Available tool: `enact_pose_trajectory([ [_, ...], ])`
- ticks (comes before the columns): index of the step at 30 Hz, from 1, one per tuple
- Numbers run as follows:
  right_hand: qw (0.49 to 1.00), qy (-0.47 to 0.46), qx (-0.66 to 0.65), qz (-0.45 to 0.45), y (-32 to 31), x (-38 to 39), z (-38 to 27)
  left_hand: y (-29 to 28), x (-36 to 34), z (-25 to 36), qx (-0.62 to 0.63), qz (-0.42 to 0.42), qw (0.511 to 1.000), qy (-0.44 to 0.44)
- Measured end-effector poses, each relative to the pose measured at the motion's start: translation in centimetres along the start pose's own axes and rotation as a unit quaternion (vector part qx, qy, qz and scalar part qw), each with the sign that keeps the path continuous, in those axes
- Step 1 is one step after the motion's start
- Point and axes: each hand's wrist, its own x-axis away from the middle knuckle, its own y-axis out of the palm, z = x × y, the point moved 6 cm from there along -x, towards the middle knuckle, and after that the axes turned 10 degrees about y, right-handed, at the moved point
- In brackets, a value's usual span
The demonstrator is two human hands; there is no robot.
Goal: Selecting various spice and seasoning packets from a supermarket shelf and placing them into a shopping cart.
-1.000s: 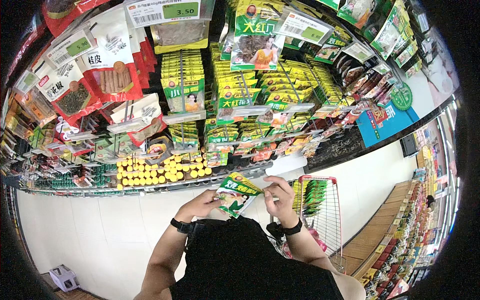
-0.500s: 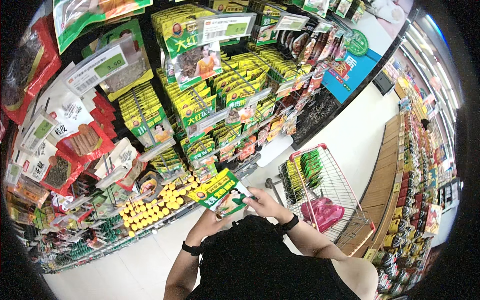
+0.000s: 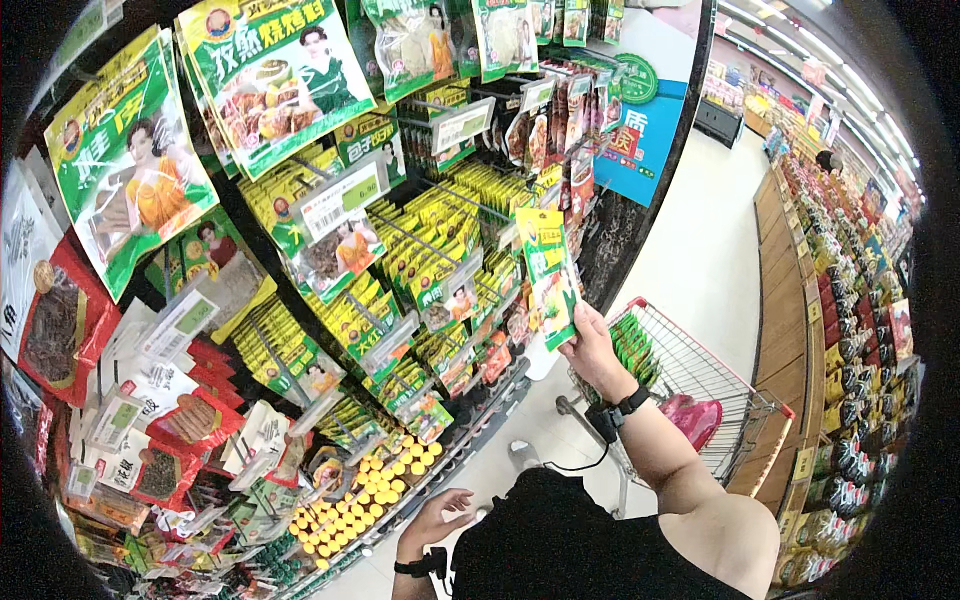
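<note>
Your right fingers (image 3: 584, 322) pinch the flat yellow-and-green plastic packet (image 3: 545, 272) near its lower end, long axis pointing away, your parted, empty left fingers (image 3: 456, 498) well apart.

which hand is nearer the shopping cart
Right: the right hand, holding a packet, appears just left of the shopping cart; the left hand is farther left and lower.

The right fingers (image 3: 586, 322) pinch at the end of an outstretched arm (image 3: 672, 457); the left fingers (image 3: 453, 498), lower, seem slack.

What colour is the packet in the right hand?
The packet is mainly yellow and green, seen best in the head view.
</note>
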Motion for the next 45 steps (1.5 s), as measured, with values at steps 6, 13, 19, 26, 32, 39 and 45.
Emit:
enact_pose_trajectory([
  [6, 0.999, -0.015, 0.010, -0.040, -0.2, -6.7, -3.3, -0.7, -2.2, 0.0, 0.120, -0.018, 0.992, 0.030],
  [13, 0.994, -0.059, 0.062, -0.069, -0.2, -14.5, -7.0, -1.7, -6.9, 0.5, 0.164, 0.016, 0.986, 0.021],
  [19, 0.993, -0.074, 0.055, -0.074, 0.3, -19.3, -9.5, -2.8, -11.0, 2.7, 0.197, 0.039, 0.979, 0.047],
  [26, 0.997, -0.045, 0.042, -0.048, -2.3, -21.4, -10.8, -2.6, -16.1, 0.9, 0.129, 0.018, 0.991, 0.023],
  [32, 0.991, -0.036, 0.059, -0.119, -2.9, -22.1, -12.2, -2.5, -19.2, 0.6, 0.138, 0.034, 0.990, 0.010],
  [39, 0.985, -0.060, 0.112, -0.118, -2.9, -21.9, -14.2, -1.7, -23.1, 0.3, 0.146, -0.004, 0.989, 0.029],
  [45, 0.981, -0.039, 0.145, -0.123, -3.1, -21.7, -14.8, -2.3, -25.5, 2.1, 0.135, -0.032, 0.990, 0.008],
])
